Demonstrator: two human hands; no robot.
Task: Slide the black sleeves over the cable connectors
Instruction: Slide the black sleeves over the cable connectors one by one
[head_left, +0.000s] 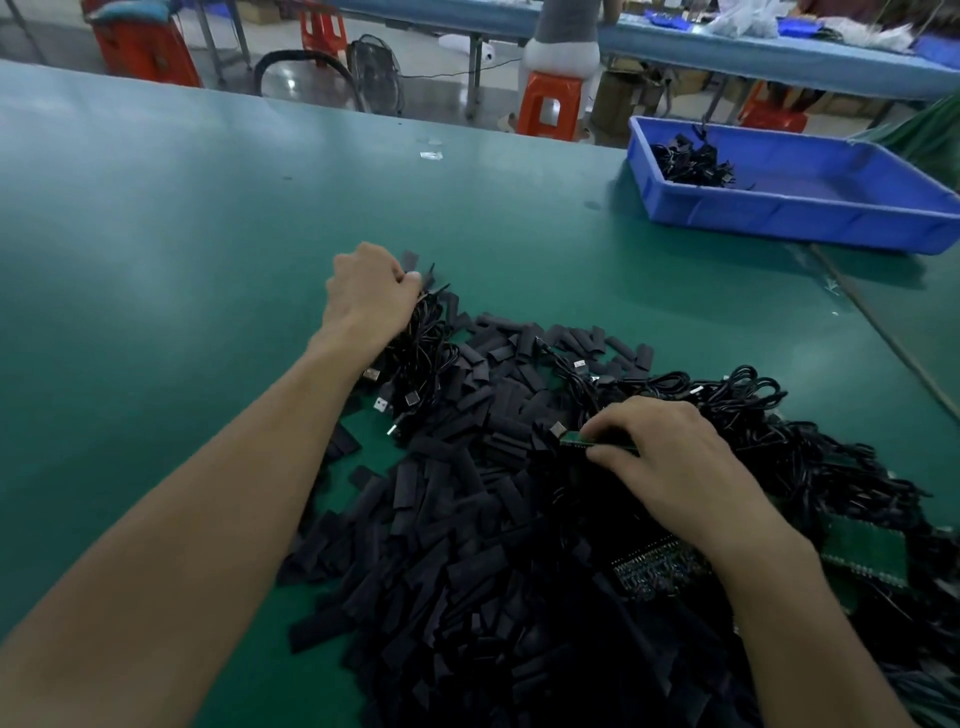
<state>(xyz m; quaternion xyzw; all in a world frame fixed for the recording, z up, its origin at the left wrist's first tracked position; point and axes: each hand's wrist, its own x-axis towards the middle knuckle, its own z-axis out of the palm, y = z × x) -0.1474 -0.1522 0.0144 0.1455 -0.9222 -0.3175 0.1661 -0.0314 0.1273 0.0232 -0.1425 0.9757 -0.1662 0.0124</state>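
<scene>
A large heap of flat black sleeves (467, 545) covers the green table in front of me. My left hand (366, 293) reaches to the heap's far edge and grips a bunch of black cables (423, 353) whose USB plugs hang loose beside my wrist; a few sleeves stick out past my fingers. My right hand (670, 462) rests on a tangle of black cables (779, 441) at the right and pinches a narrow green circuit board (597, 441) between thumb and fingers, a metal connector (557, 429) showing at its tip.
A blue plastic tray (810, 208) holding a few finished cables stands at the back right. More green circuit boards (862, 556) lie under the cables by my right forearm. Orange stools (548, 106), a fan and another workbench with a seated person lie beyond the table's far edge.
</scene>
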